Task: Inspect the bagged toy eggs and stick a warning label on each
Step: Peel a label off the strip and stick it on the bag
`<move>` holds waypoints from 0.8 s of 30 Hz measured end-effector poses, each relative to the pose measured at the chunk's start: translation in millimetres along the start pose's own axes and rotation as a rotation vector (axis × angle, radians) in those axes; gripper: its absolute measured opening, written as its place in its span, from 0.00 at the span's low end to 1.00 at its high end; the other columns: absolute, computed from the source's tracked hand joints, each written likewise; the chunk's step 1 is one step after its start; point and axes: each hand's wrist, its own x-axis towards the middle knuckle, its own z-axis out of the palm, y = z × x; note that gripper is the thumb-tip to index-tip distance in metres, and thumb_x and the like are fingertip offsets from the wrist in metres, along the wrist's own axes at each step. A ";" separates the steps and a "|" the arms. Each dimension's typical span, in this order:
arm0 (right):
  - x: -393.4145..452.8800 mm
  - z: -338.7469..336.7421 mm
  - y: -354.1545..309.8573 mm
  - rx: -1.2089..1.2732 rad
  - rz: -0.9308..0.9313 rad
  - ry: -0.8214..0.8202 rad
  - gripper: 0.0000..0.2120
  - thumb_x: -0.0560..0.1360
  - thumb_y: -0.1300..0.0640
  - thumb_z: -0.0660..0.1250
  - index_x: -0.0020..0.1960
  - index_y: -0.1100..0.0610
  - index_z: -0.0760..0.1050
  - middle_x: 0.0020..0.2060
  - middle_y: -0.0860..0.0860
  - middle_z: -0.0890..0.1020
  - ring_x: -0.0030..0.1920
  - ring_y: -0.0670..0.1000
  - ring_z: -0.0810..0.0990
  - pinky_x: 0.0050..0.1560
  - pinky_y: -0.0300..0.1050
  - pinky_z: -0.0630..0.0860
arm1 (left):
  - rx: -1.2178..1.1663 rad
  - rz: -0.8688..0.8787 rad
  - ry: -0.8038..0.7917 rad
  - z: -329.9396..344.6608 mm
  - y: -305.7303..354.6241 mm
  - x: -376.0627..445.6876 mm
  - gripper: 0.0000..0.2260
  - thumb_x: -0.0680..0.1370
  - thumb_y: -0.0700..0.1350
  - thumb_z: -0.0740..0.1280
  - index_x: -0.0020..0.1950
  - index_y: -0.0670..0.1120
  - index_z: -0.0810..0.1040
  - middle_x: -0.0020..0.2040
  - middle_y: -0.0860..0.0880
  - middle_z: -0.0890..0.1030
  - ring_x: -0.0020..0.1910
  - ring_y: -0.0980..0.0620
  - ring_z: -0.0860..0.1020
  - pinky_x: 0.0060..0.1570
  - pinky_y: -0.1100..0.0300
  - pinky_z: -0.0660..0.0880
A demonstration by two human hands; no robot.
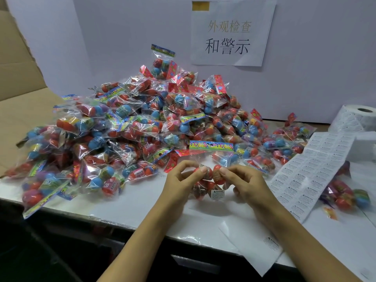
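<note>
Left hand (183, 178) and right hand (246, 180) pinching one bag of toy eggs (209, 180) above the white table (142, 202), warning label (217, 194) on its lower edge, heap of bagged eggs (130, 127) close behind, label sheet (311, 171) and label roll (354, 119) at right, paper sign (230, 33) on the wall

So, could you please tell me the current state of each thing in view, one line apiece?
Held bag of toy eggs: lifted off the table, gripped by both hands, warning label on it.
Left hand: pinches the bag's left side.
Right hand: pinches the bag's right side.
Pile of bagged eggs: heaped loosely behind the hands.
Label roll: partly unrolled.
Label strip: trailing flat across the table.
</note>
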 end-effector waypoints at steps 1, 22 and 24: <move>-0.3 0.0 0.2 -0.004 0.019 -0.010 0.19 0.68 0.40 0.70 0.47 0.56 0.84 0.32 0.44 0.83 0.28 0.38 0.75 0.25 0.34 0.68 | -0.007 0.002 0.001 0.1 0.4 -0.1 0.13 0.71 0.50 0.76 0.50 0.46 0.79 0.45 0.40 0.86 0.39 0.41 0.84 0.31 0.59 0.75; 10.3 -9.6 4.2 0.410 0.155 0.040 0.25 0.63 0.47 0.77 0.52 0.64 0.83 0.47 0.61 0.86 0.40 0.56 0.86 0.34 0.41 0.81 | -0.112 0.020 -0.101 -2.1 -2.3 4.4 0.12 0.72 0.44 0.78 0.54 0.44 0.85 0.54 0.40 0.86 0.53 0.41 0.85 0.49 0.52 0.82; 10.3 -9.0 5.5 0.386 0.149 0.051 0.25 0.62 0.46 0.78 0.51 0.62 0.83 0.48 0.60 0.87 0.42 0.58 0.87 0.36 0.41 0.81 | -0.123 0.035 -0.077 -2.7 -2.5 4.5 0.14 0.71 0.41 0.78 0.54 0.42 0.83 0.54 0.38 0.86 0.52 0.39 0.85 0.49 0.50 0.83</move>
